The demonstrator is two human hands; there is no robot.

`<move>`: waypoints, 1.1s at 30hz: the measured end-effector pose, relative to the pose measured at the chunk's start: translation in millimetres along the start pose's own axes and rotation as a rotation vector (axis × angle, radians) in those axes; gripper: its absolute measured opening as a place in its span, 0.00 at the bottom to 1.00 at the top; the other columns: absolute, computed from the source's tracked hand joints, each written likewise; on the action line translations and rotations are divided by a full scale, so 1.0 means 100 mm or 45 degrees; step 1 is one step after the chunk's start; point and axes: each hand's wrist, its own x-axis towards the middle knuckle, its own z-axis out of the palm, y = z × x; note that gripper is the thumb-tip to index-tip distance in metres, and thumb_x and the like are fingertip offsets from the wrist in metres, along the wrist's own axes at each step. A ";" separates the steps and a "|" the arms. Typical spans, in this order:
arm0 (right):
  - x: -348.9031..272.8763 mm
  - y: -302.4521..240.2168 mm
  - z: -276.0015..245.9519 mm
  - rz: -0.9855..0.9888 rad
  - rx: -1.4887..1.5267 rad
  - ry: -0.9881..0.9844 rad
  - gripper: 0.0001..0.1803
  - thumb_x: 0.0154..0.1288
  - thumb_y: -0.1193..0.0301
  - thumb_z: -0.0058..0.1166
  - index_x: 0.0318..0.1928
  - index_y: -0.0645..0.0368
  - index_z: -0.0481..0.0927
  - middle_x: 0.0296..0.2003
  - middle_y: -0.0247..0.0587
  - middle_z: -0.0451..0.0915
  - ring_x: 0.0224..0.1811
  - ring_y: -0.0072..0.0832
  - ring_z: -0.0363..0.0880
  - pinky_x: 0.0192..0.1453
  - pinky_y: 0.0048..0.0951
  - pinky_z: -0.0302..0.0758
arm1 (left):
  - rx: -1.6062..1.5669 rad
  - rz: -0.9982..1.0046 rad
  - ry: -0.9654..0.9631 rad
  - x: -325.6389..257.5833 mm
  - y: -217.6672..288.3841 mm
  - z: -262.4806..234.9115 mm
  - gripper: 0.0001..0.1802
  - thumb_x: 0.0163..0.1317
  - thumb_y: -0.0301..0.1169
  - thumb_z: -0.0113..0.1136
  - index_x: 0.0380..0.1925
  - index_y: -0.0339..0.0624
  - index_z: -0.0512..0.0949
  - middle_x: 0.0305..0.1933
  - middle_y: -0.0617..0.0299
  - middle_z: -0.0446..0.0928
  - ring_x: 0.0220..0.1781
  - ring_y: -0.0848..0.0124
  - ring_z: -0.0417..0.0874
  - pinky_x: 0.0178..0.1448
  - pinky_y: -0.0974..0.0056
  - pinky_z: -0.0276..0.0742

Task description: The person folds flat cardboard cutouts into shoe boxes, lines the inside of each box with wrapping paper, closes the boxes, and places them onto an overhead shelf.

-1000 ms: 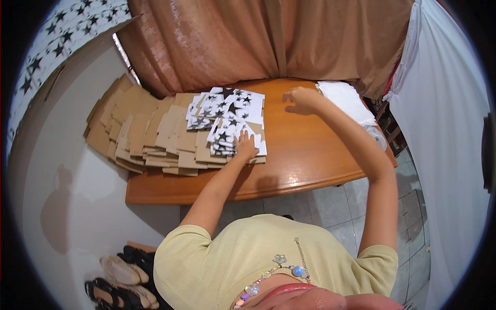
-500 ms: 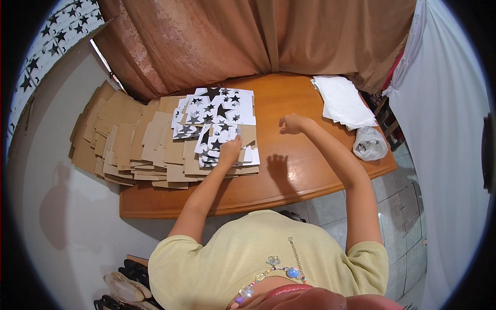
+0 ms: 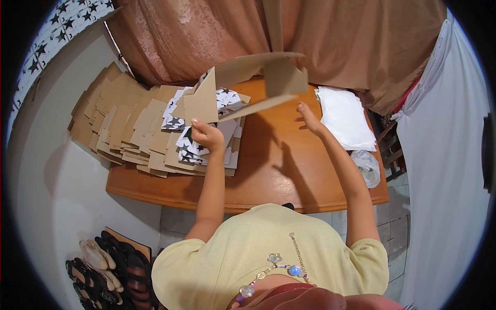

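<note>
In my left hand [image 3: 207, 135] is a cardboard box [image 3: 203, 103], pinched at its near left corner and held up above the table. Its plain brown inner walls stand apart, with flaps sticking out at the ends. My right hand [image 3: 310, 119] is just right of the box's near edge, apart from it, with the fingers spread and nothing in them. Below the box and my left hand lie flat star-printed cartons [image 3: 188, 150], partly hidden. They rest on the right part of a wide spread of overlapping brown flattened cartons [image 3: 126, 116].
The wooden table [image 3: 258, 173] carries a stack of white sheets [image 3: 345, 116] at the right. Next to the sheets is a clear plastic bag [image 3: 366, 168] with something in it. Brown curtains [image 3: 356, 41] hang behind the table. Shoes [image 3: 111, 263] stand on the floor at lower left.
My left hand has lifted a carton off the pile, and it is now spread into a box shape. My right hand has moved slightly right, its fingers now more outstretched.
</note>
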 end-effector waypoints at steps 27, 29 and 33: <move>-0.73 1.63 -0.37 -0.098 0.442 0.740 0.21 0.67 0.62 0.45 0.47 0.72 0.72 0.39 0.44 0.77 0.37 0.32 0.78 0.39 0.32 0.78 | -0.186 -1.087 0.117 -1.21 -0.78 -0.25 0.16 0.68 0.31 0.38 0.48 0.28 0.65 0.47 0.50 0.72 0.46 0.63 0.75 0.51 0.63 0.70; -0.70 1.58 -0.34 -0.155 0.371 0.757 0.21 0.67 0.63 0.46 0.48 0.72 0.72 0.39 0.44 0.77 0.37 0.33 0.79 0.40 0.33 0.78 | -0.061 -1.149 0.154 -1.21 -0.76 -0.28 0.18 0.65 0.25 0.41 0.55 0.34 0.61 0.53 0.48 0.68 0.50 0.61 0.74 0.54 0.60 0.70; -0.76 1.43 -0.26 0.127 0.992 0.656 0.22 0.64 0.61 0.51 0.51 0.64 0.69 0.40 0.45 0.78 0.39 0.37 0.80 0.41 0.38 0.77 | 0.113 -0.954 0.091 -1.23 -0.69 -0.33 0.25 0.60 0.19 0.47 0.58 0.45 0.60 0.59 0.45 0.61 0.59 0.55 0.66 0.59 0.57 0.66</move>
